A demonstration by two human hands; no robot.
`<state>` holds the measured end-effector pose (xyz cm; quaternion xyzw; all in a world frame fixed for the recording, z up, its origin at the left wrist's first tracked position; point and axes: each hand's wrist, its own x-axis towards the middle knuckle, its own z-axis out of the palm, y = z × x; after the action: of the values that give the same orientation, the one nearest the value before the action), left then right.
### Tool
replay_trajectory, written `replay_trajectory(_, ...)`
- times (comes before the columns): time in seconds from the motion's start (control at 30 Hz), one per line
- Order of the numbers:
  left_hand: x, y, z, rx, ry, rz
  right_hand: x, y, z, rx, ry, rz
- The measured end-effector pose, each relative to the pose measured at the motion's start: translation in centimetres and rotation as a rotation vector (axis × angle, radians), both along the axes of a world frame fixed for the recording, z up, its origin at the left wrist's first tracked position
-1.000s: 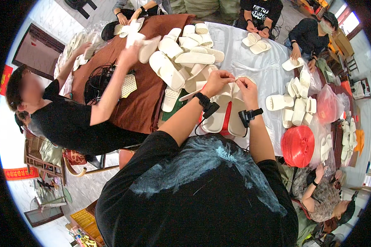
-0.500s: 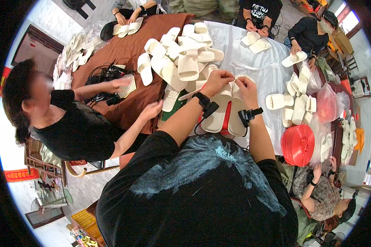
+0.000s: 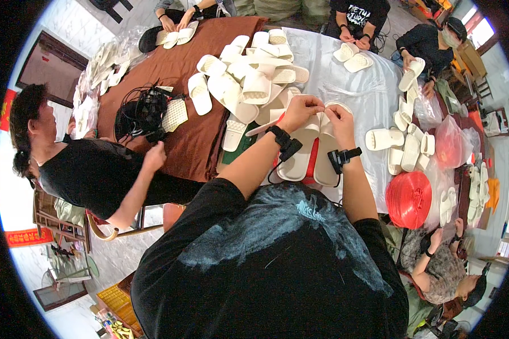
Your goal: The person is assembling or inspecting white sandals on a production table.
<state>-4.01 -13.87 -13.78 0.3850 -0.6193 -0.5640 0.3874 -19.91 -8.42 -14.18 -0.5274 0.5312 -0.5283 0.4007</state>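
Note:
A pair of white slide sandals (image 3: 293,167) stands in front of me at the table edge, soles up to the light, with a red plastic strip (image 3: 313,157) running between the two. Above their far end my left hand (image 3: 301,112) is closed in a pinch. My right hand (image 3: 339,122), close beside it, pinches too. Whatever the fingertips hold is too small to make out. Dark straps with small devices circle both wrists. My hands partly cover the sandals' far parts.
A heap of white slides (image 3: 249,76) lies beyond my hands, partly on brown cloth (image 3: 181,62). More slides (image 3: 411,150) and a red roll of plastic strip (image 3: 408,200) are at right. A co-worker (image 3: 96,175) sits at left by black cables (image 3: 147,110); others work around the table.
My hands stay almost in place, still pinching. The co-worker at left has turned away and drawn the arms back. At far right, another person's held slide has tilted more upright.

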Motion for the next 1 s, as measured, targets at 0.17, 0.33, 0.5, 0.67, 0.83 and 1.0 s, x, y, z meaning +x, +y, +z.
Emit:
replay_trajectory(0.17,0.0,0.2,0.1,0.031,0.127,0.016,0.0,-0.1,-0.3,-0.035,-0.006,-0.027)
replay_trajectory(0.33,0.1,-0.1,-0.4,0.041,0.077,0.027,-0.1,-0.5,-1.1,-0.099,-0.076,-0.059)
replay_trajectory(0.5,0.0,0.1,-0.4,-0.001,0.038,0.033,-0.3,-0.5,-1.4,-0.087,0.003,-0.051)
replay_trajectory(0.67,-0.2,0.0,-0.4,-0.081,-0.064,0.034,-0.4,-0.3,-1.3,-0.077,0.077,-0.062)
replay_trajectory(0.83,0.0,-0.2,-0.3,-0.077,-0.083,-0.011,-0.1,-0.3,-1.3,-0.036,0.045,-0.054)
replay_trajectory(1.0,0.0,0.0,0.1,-0.072,-0.135,-0.014,-0.1,-0.2,-1.1,-0.027,0.098,-0.048)
